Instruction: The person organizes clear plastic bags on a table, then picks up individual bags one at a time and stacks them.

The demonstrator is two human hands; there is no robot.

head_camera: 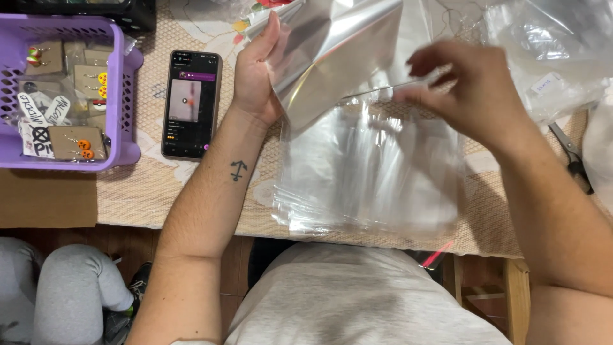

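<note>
Near counter [159,191]: bag stack [370,172]; phone [190,104], purple basket [121,96] left. Both hands' fingers pinch clear bag [332,57]: left hand [258,70], right hand [466,89].

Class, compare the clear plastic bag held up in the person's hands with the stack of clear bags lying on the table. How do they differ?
The held bag is lifted and tilted, gripped by the left hand and right hand; the stack of bags lies flat on the table, untouched. The held bag is a single piece, creased and catching glare; the stack is many layers with offset edges. Both are clear plastic.
</note>
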